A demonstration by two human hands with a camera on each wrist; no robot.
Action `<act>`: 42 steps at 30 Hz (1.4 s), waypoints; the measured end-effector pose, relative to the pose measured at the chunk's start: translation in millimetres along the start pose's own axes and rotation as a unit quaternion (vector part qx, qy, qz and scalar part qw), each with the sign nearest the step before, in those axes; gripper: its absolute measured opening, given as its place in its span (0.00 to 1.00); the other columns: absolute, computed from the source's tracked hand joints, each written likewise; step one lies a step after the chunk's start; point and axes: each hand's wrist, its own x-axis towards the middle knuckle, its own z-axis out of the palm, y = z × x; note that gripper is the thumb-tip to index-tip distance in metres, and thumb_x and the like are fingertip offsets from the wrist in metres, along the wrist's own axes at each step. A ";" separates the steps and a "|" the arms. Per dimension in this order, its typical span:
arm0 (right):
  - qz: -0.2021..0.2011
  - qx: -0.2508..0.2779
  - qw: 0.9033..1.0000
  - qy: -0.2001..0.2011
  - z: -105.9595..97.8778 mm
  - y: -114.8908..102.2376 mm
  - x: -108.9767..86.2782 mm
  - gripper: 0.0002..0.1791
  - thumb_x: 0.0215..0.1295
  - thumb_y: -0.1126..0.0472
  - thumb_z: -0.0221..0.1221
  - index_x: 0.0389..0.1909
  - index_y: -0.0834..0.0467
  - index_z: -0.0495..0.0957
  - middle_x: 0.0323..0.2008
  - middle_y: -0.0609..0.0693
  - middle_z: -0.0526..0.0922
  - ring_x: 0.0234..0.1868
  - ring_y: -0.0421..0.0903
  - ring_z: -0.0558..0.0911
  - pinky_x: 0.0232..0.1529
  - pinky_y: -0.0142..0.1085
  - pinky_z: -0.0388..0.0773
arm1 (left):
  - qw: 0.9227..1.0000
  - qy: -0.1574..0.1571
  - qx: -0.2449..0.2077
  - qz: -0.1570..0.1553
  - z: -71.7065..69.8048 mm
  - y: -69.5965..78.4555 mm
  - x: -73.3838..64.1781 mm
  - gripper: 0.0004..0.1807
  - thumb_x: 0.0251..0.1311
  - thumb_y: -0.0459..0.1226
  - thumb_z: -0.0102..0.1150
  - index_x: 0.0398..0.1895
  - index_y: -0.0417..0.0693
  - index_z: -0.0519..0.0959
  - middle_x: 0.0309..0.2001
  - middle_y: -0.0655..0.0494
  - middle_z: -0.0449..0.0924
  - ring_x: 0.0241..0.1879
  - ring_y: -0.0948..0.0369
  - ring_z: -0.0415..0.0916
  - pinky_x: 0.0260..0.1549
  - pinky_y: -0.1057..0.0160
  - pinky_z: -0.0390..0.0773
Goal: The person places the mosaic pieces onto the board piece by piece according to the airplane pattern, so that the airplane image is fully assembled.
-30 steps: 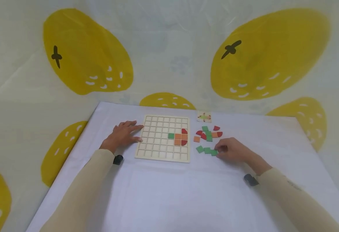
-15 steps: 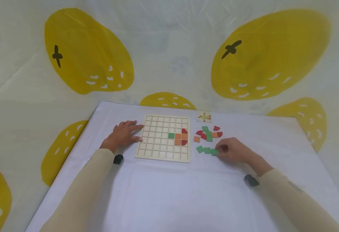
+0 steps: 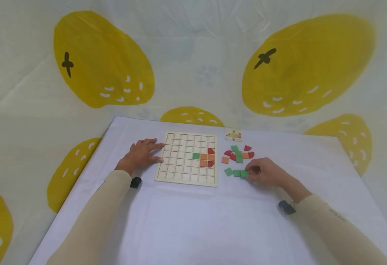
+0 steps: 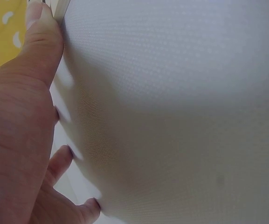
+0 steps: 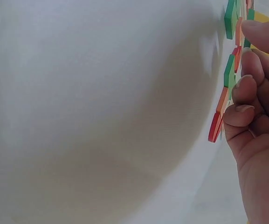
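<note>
I pinch one green square [image 3: 244, 174] in my right hand [image 3: 265, 172], at the end of a row with two more green squares [image 3: 236, 173], right of my board [image 3: 177, 161]. Behind lie three green [image 3: 239, 160], two orange [image 3: 224, 160] and four red pieces [image 3: 251, 155]. The board holds one green [image 3: 196, 156], three orange [image 3: 203, 157], two red [image 3: 210, 164]. My spread-out left hand [image 3: 141, 154] touches its left edge.

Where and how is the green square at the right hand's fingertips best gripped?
Probably pinched by its near and far edges, coming from the right: the green square touches or overlaps a neighbouring green tile on its left, while white cloth shows along both edges to pinch.
</note>
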 end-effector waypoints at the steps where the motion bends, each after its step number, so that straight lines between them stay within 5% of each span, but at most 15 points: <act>1: -0.001 0.001 1.000 0.000 0.0 -0.8 0.3 0.16 0.63 0.59 0.72 0.51 0.56 0.86 0.33 0.44 0.83 0.39 0.44 0.78 0.39 0.29 0.80 | 1.000 0.000 0.000 0.000 0.0 0.0 -0.1 0.42 0.63 0.63 0.63 0.80 0.75 0.62 0.84 0.51 0.53 0.81 0.37 0.50 0.77 0.25 0.47; 24: -0.060 -0.002 0.998 0.003 -2.7 -21.0 18.7 0.13 0.64 0.62 0.69 0.50 0.58 0.87 0.30 0.44 0.81 0.36 0.42 0.76 0.33 0.27 0.76 | 1.000 -0.008 -0.011 -0.009 0.2 -1.5 0.2 0.43 0.62 0.64 0.64 0.80 0.74 0.62 0.85 0.51 0.52 0.82 0.38 0.47 0.77 0.26 0.44; 42: -0.041 0.033 0.999 -0.013 -0.8 -46.7 41.0 0.11 0.65 0.61 0.69 0.48 0.56 0.87 0.28 0.45 0.80 0.37 0.44 0.78 0.33 0.29 0.78 | 1.000 0.003 -0.003 0.000 -3.2 3.0 -4.5 0.42 0.64 0.61 0.64 0.80 0.74 0.62 0.84 0.51 0.53 0.81 0.37 0.49 0.76 0.25 0.46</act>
